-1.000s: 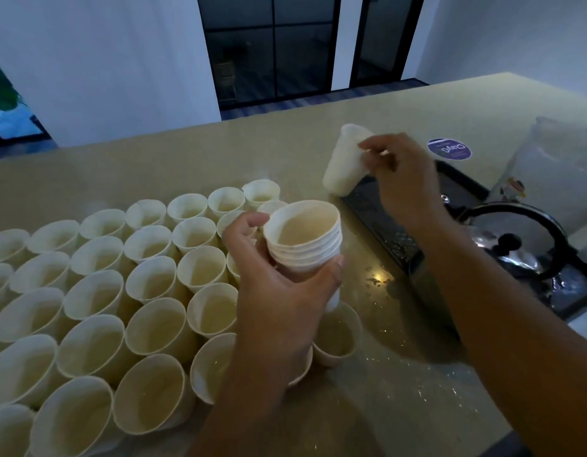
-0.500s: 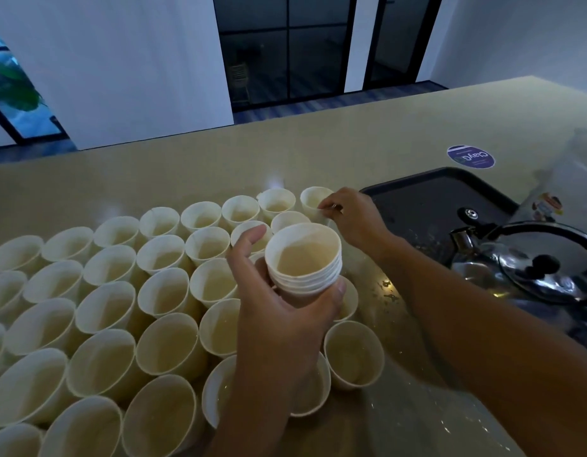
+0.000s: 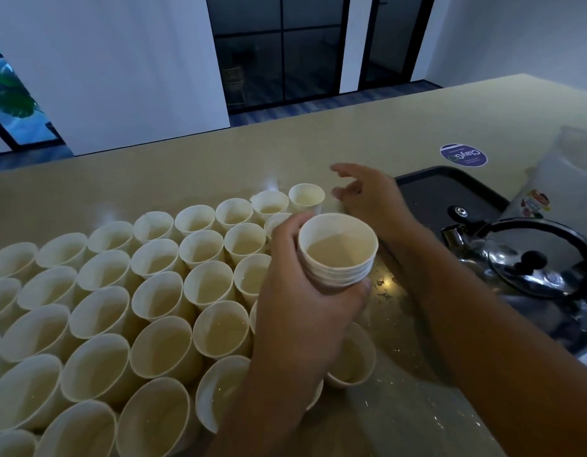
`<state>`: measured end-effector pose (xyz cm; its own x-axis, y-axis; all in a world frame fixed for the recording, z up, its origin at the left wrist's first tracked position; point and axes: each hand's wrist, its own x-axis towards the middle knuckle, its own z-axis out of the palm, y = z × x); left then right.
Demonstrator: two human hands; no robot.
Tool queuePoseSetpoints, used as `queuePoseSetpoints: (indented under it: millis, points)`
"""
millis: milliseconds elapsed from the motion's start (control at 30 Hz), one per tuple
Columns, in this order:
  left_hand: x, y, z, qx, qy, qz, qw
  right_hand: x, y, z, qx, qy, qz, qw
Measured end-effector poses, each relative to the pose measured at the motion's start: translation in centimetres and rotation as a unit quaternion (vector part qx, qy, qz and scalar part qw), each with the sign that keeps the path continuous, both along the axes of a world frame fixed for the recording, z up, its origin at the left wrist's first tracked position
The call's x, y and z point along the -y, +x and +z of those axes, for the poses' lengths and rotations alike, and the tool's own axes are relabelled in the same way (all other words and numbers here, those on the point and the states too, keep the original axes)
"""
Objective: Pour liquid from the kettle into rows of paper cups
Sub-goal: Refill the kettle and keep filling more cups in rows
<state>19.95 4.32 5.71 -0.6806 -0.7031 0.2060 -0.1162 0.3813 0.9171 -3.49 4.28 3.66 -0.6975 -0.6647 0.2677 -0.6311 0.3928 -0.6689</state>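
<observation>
Rows of white paper cups (image 3: 160,291) stand packed together on the beige counter (image 3: 318,146), spreading left and toward me. My left hand (image 3: 302,308) grips a short stack of nested cups (image 3: 338,252) held upright above the rows. My right hand (image 3: 368,199) hovers with loose, spread fingers just right of the far-end cup (image 3: 306,196), apart from it and holding nothing. A shiny steel kettle (image 3: 529,262) with a black handle and lid knob sits at the right on a black tray (image 3: 443,192).
A clear plastic bag (image 3: 562,179) with a colourful label lies at the far right behind the kettle. A round purple sticker (image 3: 463,155) is on the counter. Water spots glisten on the counter (image 3: 387,282) between cups and tray.
My right hand carried a single cup down to the far end of the back row, set it there, and has now let go and drawn slightly away. My left hand kept hold of the stack.
</observation>
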Motion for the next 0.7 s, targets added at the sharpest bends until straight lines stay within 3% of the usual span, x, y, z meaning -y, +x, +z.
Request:
queuePoseSetpoints:
  millis: [167, 300, 400, 533, 700]
  points:
    - [-0.6, -4.0, 1.4, 0.04, -0.037, -0.039, 0.998, -9.6, 0.8, 4.8, -0.038, -0.034, -0.101, 0.994]
    - [-0.8, -7.8, 1.2, 0.121, -0.093, -0.09, 0.984, -15.7, -0.3, 5.9, -0.039, -0.004, -0.195, 0.98]
    - [-1.5, -10.0, 0.0, 0.216, -0.142, -0.141, 0.956, -19.0, -1.9, 5.3, 0.01, 0.054, -0.213, 0.976]
    - [-2.4, -11.5, -1.8, 0.335, -0.245, -0.19, 0.89, -22.0, -2.7, 4.3, 0.061, 0.107, -0.208, 0.97]
    - [-3.2, -12.1, -2.8, 0.385, -0.277, -0.227, 0.851, -24.2, -2.1, 3.0, 0.069, 0.052, -0.219, 0.972]
